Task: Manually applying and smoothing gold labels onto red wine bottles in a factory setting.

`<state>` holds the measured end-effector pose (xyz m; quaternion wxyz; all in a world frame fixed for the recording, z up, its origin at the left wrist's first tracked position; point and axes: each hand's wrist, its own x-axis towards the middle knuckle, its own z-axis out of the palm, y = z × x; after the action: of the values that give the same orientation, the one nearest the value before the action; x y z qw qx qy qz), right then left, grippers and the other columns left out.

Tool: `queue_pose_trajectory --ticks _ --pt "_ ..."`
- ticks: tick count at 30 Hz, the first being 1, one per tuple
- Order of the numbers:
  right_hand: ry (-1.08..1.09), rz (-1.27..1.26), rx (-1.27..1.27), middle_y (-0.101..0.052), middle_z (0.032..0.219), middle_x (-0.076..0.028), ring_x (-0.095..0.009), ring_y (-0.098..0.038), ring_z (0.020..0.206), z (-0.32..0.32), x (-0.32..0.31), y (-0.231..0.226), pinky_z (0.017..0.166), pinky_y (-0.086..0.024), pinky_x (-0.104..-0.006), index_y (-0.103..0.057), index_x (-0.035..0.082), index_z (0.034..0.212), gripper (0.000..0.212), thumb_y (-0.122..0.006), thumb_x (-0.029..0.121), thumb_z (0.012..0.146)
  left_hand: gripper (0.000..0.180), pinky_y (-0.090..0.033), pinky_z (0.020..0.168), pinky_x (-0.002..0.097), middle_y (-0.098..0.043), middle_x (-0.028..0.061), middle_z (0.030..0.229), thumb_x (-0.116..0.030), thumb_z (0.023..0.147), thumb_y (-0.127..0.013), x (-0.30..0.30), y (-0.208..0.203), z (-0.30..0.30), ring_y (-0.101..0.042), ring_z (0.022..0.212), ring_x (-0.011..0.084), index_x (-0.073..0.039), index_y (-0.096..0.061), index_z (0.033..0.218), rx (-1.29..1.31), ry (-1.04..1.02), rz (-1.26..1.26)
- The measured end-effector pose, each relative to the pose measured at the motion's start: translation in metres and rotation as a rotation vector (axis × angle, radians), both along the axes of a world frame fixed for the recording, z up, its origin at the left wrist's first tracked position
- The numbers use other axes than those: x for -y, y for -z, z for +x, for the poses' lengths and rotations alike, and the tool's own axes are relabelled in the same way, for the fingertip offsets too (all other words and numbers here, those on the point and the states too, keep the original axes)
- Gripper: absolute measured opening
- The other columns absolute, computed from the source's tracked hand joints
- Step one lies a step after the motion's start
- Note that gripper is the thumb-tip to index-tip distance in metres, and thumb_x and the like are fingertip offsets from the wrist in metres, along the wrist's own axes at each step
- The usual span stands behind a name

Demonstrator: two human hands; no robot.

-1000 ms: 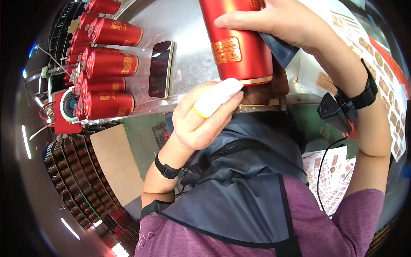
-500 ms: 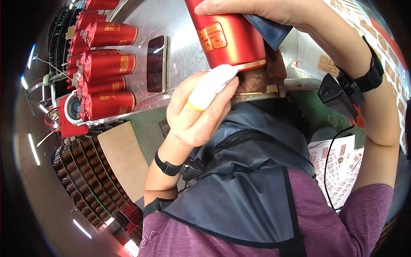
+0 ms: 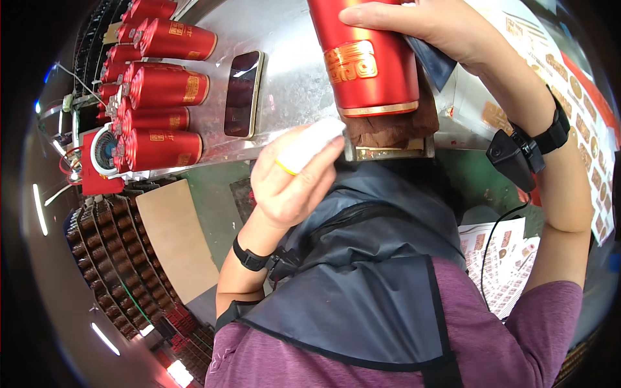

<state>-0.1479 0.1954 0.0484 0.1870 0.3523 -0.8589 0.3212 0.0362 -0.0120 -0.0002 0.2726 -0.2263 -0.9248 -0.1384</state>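
Note:
My right hand (image 3: 433,29) is closed around a tapered red metallic cup (image 3: 375,71) with a raised gold square emblem and a gold band at its near end. A dark blue cloth (image 3: 432,63) lies between that palm and the cup. The cup rests on its side over a brown cloth pad (image 3: 388,132). Just left of its near end, apart from it, is my left hand (image 3: 294,171), fingers drawn together. A white finger cover (image 3: 310,147) with a yellow rim sits on its forefinger. Whether anything is pinched there is hidden.
Several similar red cups (image 3: 169,86) lie in rows at the left of the metal table (image 3: 284,58). A phone (image 3: 244,94) lies between them and me. Sheets of gold stickers (image 3: 582,97) are at the right, printed sheets (image 3: 495,258) lower down. A small fan (image 3: 103,152) stands at the left.
My left hand has drawn back left and down, off the cup's gold band. The cup has shifted right and turned slightly, still in my right hand.

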Motion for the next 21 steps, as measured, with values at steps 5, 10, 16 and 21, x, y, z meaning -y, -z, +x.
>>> queue_pose_trajectory --ticks 5,10,16,21 --pt "-0.136 -0.138 0.102 -0.057 0.130 -0.016 -0.032 -0.056 0.122 0.000 0.005 -0.002 0.106 -0.045 -0.0452 -0.062 0.010 0.135 0.073 -0.087 0.044 0.076 0.036 -0.056 0.094 0.0409 -0.072 0.0216 0.119 0.013 0.077 -0.070 -0.001 0.005 -0.004 -0.071 0.107 0.0353 0.004 -0.075 0.111 0.050 0.011 0.196" --pt "-0.072 -0.067 0.061 -0.055 0.134 -0.016 -0.033 -0.055 0.126 -0.014 0.014 0.008 0.107 -0.046 -0.0451 -0.057 0.012 0.142 0.079 -0.087 0.044 0.076 0.044 -0.059 0.094 0.0433 -0.070 0.0191 0.119 0.010 0.069 -0.070 -0.002 0.011 -0.011 -0.071 0.108 0.0369 0.006 -0.074 0.112 0.032 0.105 0.206" --pt "-0.234 -0.177 0.212 -0.056 0.138 -0.017 -0.028 -0.058 0.125 -0.014 0.011 0.016 0.104 -0.050 -0.0409 -0.050 0.006 0.147 0.080 -0.085 0.033 0.080 0.042 -0.058 0.090 0.0394 -0.071 0.0187 0.120 0.012 0.069 -0.069 -0.006 0.014 -0.019 -0.070 0.107 0.0338 0.005 -0.076 0.110 0.003 0.144 0.250" --pt "-0.373 -0.422 0.759 -0.056 0.142 -0.017 -0.024 -0.059 0.125 -0.004 0.025 0.004 0.105 -0.050 -0.0373 -0.043 -0.002 0.150 0.079 -0.081 0.017 0.084 0.042 -0.061 0.087 0.0379 -0.070 0.0097 0.123 0.006 0.069 -0.073 -0.010 0.016 -0.030 -0.068 0.106 0.0278 -0.001 -0.078 0.110 -0.117 0.206 0.185"
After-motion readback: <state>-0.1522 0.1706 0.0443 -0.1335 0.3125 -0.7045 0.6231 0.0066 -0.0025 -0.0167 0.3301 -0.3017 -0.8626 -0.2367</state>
